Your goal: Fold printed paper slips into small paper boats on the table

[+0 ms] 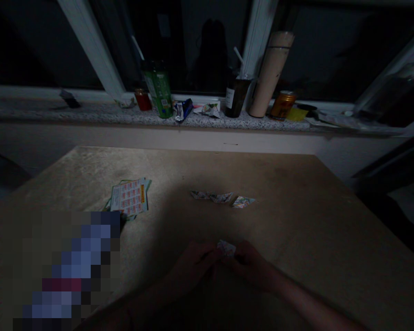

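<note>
Between my two hands is a small folded piece of printed paper (227, 248), held low over the near part of the table. My left hand (197, 261) pinches its left edge with closed fingers. On the other side, my right hand (250, 261) grips the right edge. Dim light hides most of the fingertips. Farther forward on the table lie several folded paper pieces with the same kind of print, among them a folded strip (212, 196) and a boat-like piece (243, 202).
A stack of printed cards (130, 195) lies on the table (290, 184) at the left, beside a blurred-out bluish object (86, 257). On the windowsill (200, 120) stand a green canister (160, 92), a dark cup (237, 97), a tall beige flask (271, 76) and an orange can (283, 105).
</note>
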Motion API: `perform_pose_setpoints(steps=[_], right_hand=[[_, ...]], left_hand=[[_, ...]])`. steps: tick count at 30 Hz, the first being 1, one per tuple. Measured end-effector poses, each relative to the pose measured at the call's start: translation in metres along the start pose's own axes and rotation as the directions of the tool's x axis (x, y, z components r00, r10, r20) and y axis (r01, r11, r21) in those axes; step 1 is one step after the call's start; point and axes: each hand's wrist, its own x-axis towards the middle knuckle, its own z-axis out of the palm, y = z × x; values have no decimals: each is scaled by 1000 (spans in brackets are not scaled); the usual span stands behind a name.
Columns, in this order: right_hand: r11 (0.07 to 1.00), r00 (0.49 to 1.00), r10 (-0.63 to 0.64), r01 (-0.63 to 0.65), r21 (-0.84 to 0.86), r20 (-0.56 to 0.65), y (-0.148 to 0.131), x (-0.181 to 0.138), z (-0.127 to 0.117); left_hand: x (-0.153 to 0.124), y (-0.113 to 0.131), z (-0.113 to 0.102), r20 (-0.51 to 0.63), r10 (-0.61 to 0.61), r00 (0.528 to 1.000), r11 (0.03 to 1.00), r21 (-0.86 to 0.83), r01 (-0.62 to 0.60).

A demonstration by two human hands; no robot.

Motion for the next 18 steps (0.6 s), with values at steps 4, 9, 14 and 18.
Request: perform_pose_setpoints(steps=[4,9,14,18], right_hand=[[999,995,40,-38,24,-89,-2,-1,2],[999,992,30,-34,-31,-122,-4,-1,4],[999,994,48,-46,16,-96,-2,-1,5],[999,995,27,-24,30,-99,-5,0,4]], left_hand=[[0,0,-1,-45,-27,999,999,-30,25],[0,0,-1,-27,-15,1000,999,-36,14],[1,0,0,11,-98,995,991,-92,99],[2,-2,-2,83,-104,991,981,-153,116]])
